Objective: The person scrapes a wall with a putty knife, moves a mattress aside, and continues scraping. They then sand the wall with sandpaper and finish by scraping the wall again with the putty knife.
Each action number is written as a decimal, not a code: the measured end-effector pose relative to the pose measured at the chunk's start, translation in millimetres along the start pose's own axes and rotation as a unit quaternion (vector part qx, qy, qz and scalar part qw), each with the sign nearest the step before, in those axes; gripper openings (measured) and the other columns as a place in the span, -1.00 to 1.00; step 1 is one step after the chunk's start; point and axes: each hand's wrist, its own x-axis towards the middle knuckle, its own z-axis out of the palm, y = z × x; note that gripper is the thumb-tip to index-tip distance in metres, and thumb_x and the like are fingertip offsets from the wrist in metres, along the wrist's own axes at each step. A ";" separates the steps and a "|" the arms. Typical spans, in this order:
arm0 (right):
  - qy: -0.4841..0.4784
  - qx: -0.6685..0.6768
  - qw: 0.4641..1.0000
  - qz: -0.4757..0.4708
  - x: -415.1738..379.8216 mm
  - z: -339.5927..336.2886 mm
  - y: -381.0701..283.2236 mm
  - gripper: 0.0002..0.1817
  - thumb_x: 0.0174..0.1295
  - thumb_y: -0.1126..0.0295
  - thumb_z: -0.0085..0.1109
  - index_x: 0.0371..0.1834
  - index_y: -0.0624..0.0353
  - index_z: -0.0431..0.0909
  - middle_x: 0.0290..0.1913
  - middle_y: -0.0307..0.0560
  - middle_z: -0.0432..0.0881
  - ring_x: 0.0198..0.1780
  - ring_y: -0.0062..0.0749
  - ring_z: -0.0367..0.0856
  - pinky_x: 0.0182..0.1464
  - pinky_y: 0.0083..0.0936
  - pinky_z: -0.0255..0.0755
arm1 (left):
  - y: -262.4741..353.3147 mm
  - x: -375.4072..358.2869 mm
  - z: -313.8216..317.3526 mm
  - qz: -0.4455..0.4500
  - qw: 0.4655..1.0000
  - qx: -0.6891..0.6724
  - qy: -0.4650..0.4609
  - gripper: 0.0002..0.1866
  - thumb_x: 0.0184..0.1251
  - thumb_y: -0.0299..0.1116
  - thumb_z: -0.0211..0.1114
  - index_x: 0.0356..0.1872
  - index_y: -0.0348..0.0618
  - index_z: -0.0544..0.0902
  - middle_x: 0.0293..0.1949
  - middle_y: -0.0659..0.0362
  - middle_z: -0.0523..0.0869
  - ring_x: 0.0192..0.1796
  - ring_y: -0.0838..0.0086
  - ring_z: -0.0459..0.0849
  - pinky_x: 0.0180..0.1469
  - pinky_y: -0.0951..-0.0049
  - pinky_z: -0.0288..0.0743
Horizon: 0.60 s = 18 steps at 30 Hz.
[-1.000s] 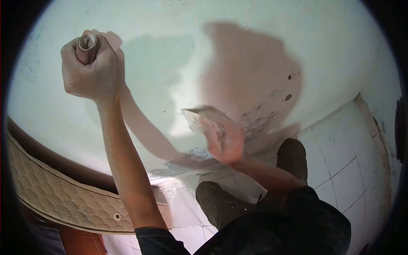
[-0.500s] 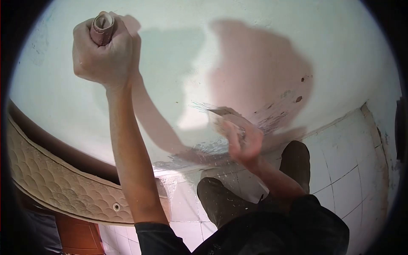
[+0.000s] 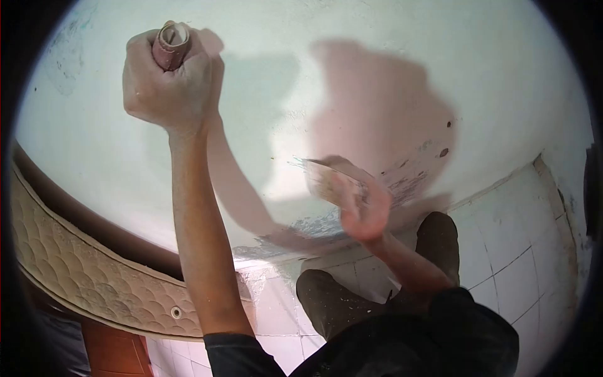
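Left hand [image 3: 166, 85] closed in a fist round a rolled tube [image 3: 171, 47], its open end showing, up against the pale wall [image 3: 251, 94]. Right hand [image 3: 365, 210], motion-blurred, grips a thin flat scraper-like piece [image 3: 323, 179] — edge at the wall, near the grey flaking patch [image 3: 320, 223]. Quilted mattress [image 3: 94, 276] stands beside the left forearm — tiled floor [image 3: 496, 257] below.
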 end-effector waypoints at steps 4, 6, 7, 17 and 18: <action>-0.003 -0.036 0.999 -0.034 1.7 1.5 4.7 -0.85 0.23 0.52 0.12 -0.18 0.33 0.59 -0.21 0.12 0.69 -0.22 -0.19 0.70 -0.18 -0.50 0.53 | -1.1 -0.3 -0.2 0.006 1.000 0.002 -0.004 -0.78 0.06 -0.47 0.38 -0.60 -0.11 0.46 -0.72 0.35 0.48 -0.69 0.65 0.41 -0.59 0.65 0.32; 0.006 -0.002 0.999 -0.046 -10.3 -4.4 7.3 -0.85 0.23 0.51 0.13 -0.18 0.30 0.60 -0.22 0.12 0.68 -0.24 -0.17 0.70 -0.20 -0.48 0.53 | -0.4 -1.8 -1.9 0.003 1.000 0.004 -0.009 -0.78 0.06 -0.47 0.38 -0.60 -0.11 0.46 -0.72 0.36 0.48 -0.69 0.66 0.41 -0.60 0.66 0.31; 0.011 0.004 0.999 -0.033 -11.3 -6.7 7.0 -0.85 0.23 0.52 0.14 -0.18 0.32 0.60 -0.26 0.09 0.69 -0.28 -0.32 0.67 -0.21 -0.52 0.51 | -0.7 -0.4 -0.6 0.005 1.000 0.004 -0.005 -0.77 0.07 -0.46 0.38 -0.60 -0.10 0.46 -0.72 0.36 0.48 -0.69 0.66 0.40 -0.61 0.66 0.30; 0.013 -0.087 0.993 -0.076 -4.0 3.4 -10.0 -0.82 0.21 0.57 0.07 -0.16 0.26 0.60 -0.18 0.05 0.67 -0.31 -0.14 0.65 -0.25 -0.45 0.53 | -6.6 -1.9 1.0 0.022 0.999 0.037 -0.001 -0.77 0.05 -0.42 0.41 -0.60 -0.10 0.48 -0.73 0.36 0.50 -0.69 0.62 0.45 -0.58 0.64 0.35; 0.017 -0.081 0.994 -0.073 -3.8 5.4 -12.0 -0.81 0.21 0.58 0.06 -0.14 0.26 0.60 -0.17 0.04 0.68 -0.31 -0.14 0.65 -0.24 -0.46 0.54 | -5.6 -2.3 0.0 0.017 0.999 0.035 -0.007 -0.77 0.05 -0.42 0.41 -0.60 -0.10 0.48 -0.73 0.35 0.51 -0.69 0.61 0.46 -0.58 0.63 0.35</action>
